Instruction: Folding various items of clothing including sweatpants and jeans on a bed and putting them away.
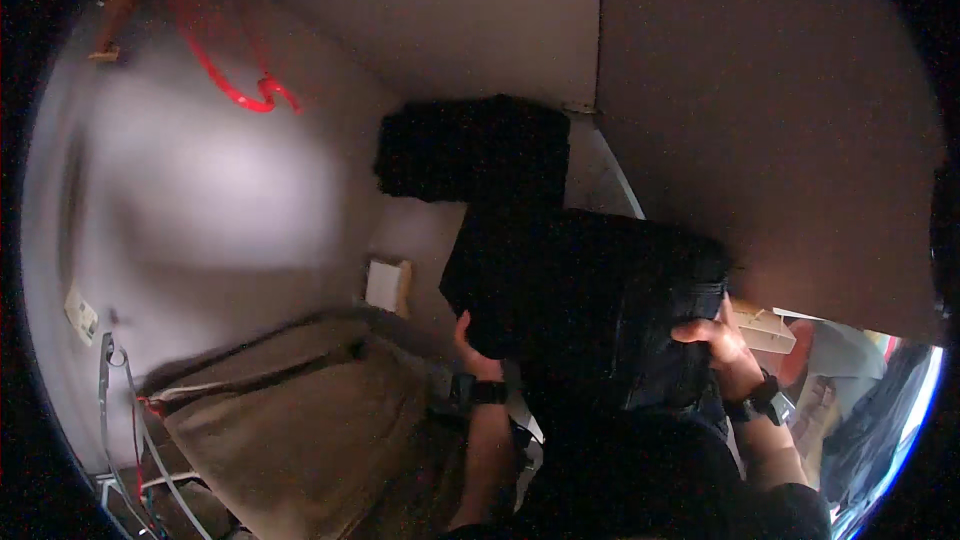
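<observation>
A folded black garment (610, 310) with faint seams spans the space in front of my body, and both hands hold it. My left hand (478, 350) grips its left side, with some fingers hidden by the dark cloth. At the right edge, my right hand (715, 342) has its thumb on top while the other fingers are mostly out of sight. Just beyond lies another black cloth bundle (470, 148), too dark to show its kind. Where the two dark shapes meet, their border is hard to make out.
A large brown fabric piece (300, 430) fills the lower left, near thin cables (135, 440). A small white box (388, 285) stands by the wall. Red hanger-like loops (245, 95) show at upper left. A brown panel (770, 140) rises on the right, above a light wooden box (765, 330).
</observation>
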Motion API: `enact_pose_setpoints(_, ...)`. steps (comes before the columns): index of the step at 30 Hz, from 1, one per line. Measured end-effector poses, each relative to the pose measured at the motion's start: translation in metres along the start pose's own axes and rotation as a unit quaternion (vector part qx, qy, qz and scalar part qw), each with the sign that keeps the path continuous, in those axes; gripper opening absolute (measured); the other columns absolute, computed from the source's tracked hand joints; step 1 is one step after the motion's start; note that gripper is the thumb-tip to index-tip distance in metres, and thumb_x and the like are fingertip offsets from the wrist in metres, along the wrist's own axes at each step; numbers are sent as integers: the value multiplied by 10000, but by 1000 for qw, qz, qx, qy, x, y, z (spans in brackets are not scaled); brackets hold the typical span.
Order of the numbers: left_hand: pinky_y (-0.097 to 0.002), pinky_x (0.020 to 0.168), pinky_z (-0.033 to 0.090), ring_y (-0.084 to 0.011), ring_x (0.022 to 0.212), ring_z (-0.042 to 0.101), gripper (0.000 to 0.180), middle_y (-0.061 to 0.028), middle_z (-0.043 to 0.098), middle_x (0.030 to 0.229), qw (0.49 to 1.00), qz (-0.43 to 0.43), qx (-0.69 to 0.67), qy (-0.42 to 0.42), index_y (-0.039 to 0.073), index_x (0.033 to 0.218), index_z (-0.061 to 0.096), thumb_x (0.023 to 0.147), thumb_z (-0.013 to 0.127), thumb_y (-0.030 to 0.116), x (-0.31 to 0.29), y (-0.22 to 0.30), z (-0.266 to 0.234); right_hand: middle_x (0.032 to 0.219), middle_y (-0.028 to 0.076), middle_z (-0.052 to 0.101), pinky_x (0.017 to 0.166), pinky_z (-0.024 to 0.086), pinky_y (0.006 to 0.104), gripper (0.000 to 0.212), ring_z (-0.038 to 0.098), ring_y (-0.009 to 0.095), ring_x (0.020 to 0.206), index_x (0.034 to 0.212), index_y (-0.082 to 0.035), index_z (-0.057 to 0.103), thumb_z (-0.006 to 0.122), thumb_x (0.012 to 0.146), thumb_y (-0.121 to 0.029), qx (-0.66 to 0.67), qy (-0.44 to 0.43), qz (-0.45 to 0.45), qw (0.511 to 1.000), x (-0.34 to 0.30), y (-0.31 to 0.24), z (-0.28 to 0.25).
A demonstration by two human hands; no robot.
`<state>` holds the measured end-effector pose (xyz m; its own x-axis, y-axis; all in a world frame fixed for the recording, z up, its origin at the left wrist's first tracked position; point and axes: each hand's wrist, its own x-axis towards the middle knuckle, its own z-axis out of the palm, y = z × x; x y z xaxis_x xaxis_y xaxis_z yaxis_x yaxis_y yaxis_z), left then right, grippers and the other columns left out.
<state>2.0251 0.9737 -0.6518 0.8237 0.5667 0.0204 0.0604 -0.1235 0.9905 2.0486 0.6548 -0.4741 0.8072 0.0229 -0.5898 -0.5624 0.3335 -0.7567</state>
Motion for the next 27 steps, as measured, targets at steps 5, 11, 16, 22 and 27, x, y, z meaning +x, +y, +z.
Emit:
enact_pose_setpoints(5,-348,933,346,-204,1046,447,384,-95,480,1131,990,80,104,53,50,1067,496,733,634,179,18,-46,-40,991,89,548,848,399,339,700,517,222,921,1174,-33,403,659,522,-33,-49,16,83,995,55,24,19)
enact_pose_setpoints(11,-364,952,310,-228,1071,405,614,-115,421,1167,938,221,261,48,42,1166,383,654,705,148,91,-51,-100,972,103,552,837,393,324,599,512,211,923,1111,19,453,657,554,-70,-70,2,111,991,137,58,75)
enact_pose_setpoints(16,-375,941,316,-226,1072,397,654,-113,396,1179,968,186,168,-3,54,1187,361,634,703,119,187,-22,-106,995,102,543,832,390,319,547,499,213,940,1113,-2,476,623,598,-114,-60,-1,43,997,194,46,148)
enact_pose_setpoints(22,-371,848,413,-222,1038,434,658,-125,407,1202,987,147,68,15,103,1225,343,654,666,58,287,8,-111,1003,57,552,858,388,315,318,507,191,962,1035,-65,525,572,728,-133,-40,-111,8,993,225,-18,222)
enact_pose_setpoints(27,-398,820,442,-263,1006,485,503,-120,497,1147,973,228,12,-26,141,1172,461,707,649,180,357,33,-82,1021,40,547,877,379,300,310,496,191,1004,1063,-89,520,581,774,-181,-92,-176,-129,972,279,-24,233)
